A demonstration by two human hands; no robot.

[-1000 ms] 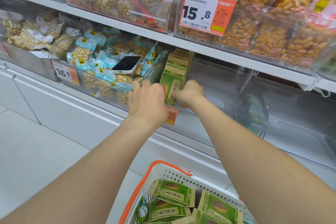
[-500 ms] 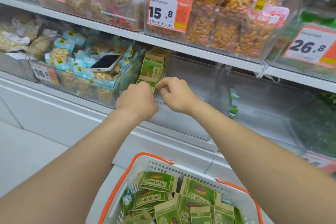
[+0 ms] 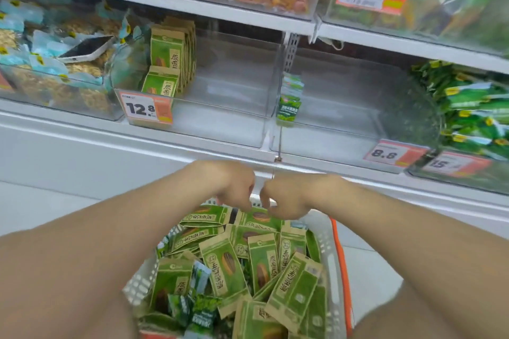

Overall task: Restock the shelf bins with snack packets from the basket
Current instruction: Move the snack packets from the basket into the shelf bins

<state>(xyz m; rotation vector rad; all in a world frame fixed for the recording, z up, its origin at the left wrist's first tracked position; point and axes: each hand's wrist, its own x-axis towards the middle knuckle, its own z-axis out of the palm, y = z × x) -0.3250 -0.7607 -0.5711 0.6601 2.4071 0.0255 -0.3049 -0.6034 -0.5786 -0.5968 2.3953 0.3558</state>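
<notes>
A white basket [image 3: 333, 256] with an orange rim stands below me, full of green-and-brown snack packets [image 3: 225, 261]. My left hand [image 3: 234, 187] and my right hand [image 3: 287, 198] hang side by side over its far end. Their fingers curl down onto the topmost packets, and I cannot make out whether they grip any. On the shelf ahead, a clear bin [image 3: 220, 118] with a 12.8 price tag holds a row of upright packets [image 3: 168, 48] of the same kind at its left side. One more packet [image 3: 161, 82] stands in front of them.
A phone [image 3: 85, 48] lies on blue-topped packets in the bin to the left. Right of the 12.8 bin is another clear bin [image 3: 330, 129] tagged 8.6, with a small green packet [image 3: 289, 99] on the divider. Green bags [image 3: 473, 115] fill the far-right bin.
Both hands have left the packets in the shelf bin and dropped to the far end of the basket. My view has tilted down and to the right.
</notes>
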